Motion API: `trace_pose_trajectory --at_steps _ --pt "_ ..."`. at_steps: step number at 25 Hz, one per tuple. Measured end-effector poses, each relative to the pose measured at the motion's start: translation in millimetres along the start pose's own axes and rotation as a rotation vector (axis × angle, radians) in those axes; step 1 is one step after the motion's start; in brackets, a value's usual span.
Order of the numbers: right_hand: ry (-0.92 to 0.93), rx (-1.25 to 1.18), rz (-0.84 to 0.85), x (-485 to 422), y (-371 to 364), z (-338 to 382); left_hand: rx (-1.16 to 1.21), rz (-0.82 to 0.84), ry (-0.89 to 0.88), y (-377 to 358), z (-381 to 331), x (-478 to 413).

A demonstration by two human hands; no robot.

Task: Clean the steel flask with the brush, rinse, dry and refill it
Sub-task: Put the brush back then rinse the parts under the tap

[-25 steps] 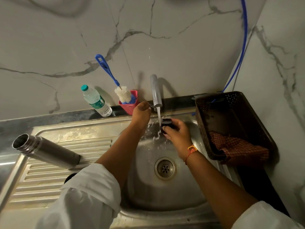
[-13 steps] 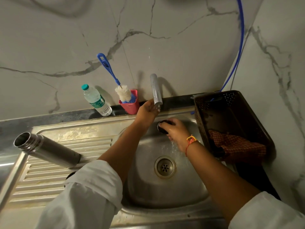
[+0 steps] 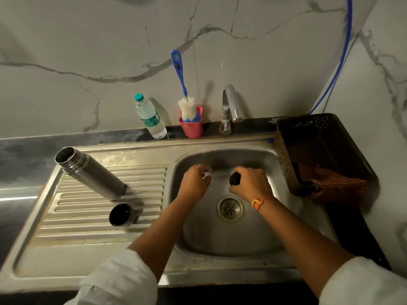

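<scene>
A dark stopper (image 3: 234, 179) is gripped by the right hand (image 3: 251, 187) over the sink (image 3: 220, 243); whether the curled left hand (image 3: 193, 183) holds anything cannot be told. The steel flask (image 3: 90, 172) is laid on the draining surface (image 3: 88, 225). Drips are best shaken off low in the sink.

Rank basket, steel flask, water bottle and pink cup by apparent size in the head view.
Largest to smallest:
basket
steel flask
water bottle
pink cup
Bottle sits farther back than flask, so that pair is unsure.
</scene>
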State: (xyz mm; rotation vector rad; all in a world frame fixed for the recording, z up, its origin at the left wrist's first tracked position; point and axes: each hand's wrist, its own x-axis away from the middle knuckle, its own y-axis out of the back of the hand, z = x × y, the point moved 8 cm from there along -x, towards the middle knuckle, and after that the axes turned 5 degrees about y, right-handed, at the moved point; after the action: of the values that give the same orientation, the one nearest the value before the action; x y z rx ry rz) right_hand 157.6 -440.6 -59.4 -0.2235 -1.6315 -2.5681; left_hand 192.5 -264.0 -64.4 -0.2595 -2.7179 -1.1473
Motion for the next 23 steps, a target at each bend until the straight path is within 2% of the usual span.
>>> trace_pose_trajectory --at_steps 2,5,8,12,15,17,19,23 --pt "-0.051 -0.061 0.071 1.5 -16.1 4.5 0.001 0.028 0.002 2.2 13.3 13.6" --pt "-0.103 -0.423 0.093 6.6 -34.7 35.3 -0.004 0.09 -0.006 12.5 36.3 32.5" --pt "-0.079 -0.782 0.133 4.5 -48.7 92.7 0.026 0.068 -0.083 50.2 54.4 44.2" --pt "-0.124 -1.133 0.333 10.2 -72.5 173.9 0.127 0.019 -0.099 118.1 91.5 64.8" --pt "-0.067 -1.068 0.363 8.5 -89.0 224.5 0.196 -0.139 0.001 174.7 136.7 81.0" --pt "0.012 -0.819 0.237 -2.0 -95.0 243.7 0.271 -0.303 0.114 210.0 178.2 97.3" --pt "0.036 -0.64 0.182 -6.8 -97.5 258.9 0.272 -0.426 0.212 233.4 217.1 115.2" --pt "0.079 -0.457 0.142 -7.3 -92.6 282.5 0.227 -0.374 0.351 232.5 265.8 129.2"
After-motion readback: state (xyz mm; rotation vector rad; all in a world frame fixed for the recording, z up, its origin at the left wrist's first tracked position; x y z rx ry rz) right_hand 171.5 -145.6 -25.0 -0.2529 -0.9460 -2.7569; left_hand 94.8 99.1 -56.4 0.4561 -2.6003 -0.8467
